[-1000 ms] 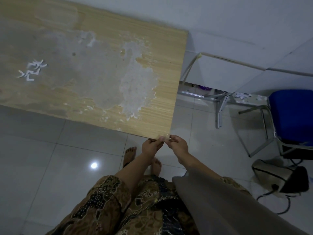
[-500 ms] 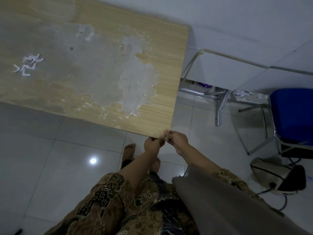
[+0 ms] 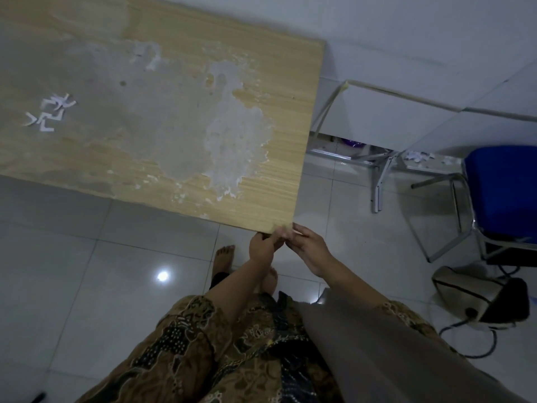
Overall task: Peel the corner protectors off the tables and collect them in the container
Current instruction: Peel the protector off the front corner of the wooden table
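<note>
A worn wooden table (image 3: 180, 158) juts over pale tiles. At its near corner my left hand (image 3: 263, 247) and right hand (image 3: 309, 250) pinch the corner protector (image 3: 286, 228) there, both touching it; peeled white pieces (image 3: 49, 113) lie far left.

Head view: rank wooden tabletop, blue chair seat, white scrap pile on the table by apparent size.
1. Wooden tabletop, by far the largest, and partly cut off by the frame.
2. Blue chair seat, also cropped at the edge.
3. White scrap pile, smallest.
</note>
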A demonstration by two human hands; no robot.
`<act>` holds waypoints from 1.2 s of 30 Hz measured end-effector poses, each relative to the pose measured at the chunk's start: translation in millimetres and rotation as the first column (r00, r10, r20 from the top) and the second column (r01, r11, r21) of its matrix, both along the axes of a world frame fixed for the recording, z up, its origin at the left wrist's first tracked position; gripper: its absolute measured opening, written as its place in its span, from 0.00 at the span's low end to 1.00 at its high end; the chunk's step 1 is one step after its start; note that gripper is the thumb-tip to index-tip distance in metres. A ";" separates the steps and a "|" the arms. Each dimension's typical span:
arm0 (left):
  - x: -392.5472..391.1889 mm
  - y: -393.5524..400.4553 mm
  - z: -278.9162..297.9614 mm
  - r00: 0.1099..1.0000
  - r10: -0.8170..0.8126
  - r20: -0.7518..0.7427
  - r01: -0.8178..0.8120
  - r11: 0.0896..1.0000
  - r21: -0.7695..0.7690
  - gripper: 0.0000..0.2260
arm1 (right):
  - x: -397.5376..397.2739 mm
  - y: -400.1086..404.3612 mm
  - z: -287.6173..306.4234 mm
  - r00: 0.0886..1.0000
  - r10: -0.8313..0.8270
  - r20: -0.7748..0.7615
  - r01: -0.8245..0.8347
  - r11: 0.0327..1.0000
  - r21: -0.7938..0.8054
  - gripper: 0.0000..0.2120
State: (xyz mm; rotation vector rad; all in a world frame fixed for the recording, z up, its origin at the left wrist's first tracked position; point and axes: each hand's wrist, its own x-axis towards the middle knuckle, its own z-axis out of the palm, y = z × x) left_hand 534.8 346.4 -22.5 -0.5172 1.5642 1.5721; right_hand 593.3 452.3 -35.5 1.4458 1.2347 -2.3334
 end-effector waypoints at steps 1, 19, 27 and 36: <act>-0.5 -1.4 -0.9 1.000 0.001 0.005 -0.002 1.000 0.009 0.16 | 1.9 0.4 -0.6 1.000 0.025 -0.011 -0.025 1.000 0.013 0.20; 3.0 -5.0 -11.6 0.998 -0.054 -0.008 0.054 0.998 -0.016 0.07 | -12.2 10.9 7.9 0.999 0.011 0.041 -0.006 0.993 -0.120 0.16; 3.9 3.0 -16.8 1.000 -0.018 0.022 0.019 0.997 -0.076 0.09 | -23.7 10.0 0.6 0.995 0.001 0.103 -0.003 1.000 0.017 0.16; 3.0 14.8 -20.9 0.981 0.155 0.119 -0.144 0.985 -0.097 0.13 | -32.5 8.5 -12.3 0.967 0.016 0.253 -0.054 0.988 0.147 0.13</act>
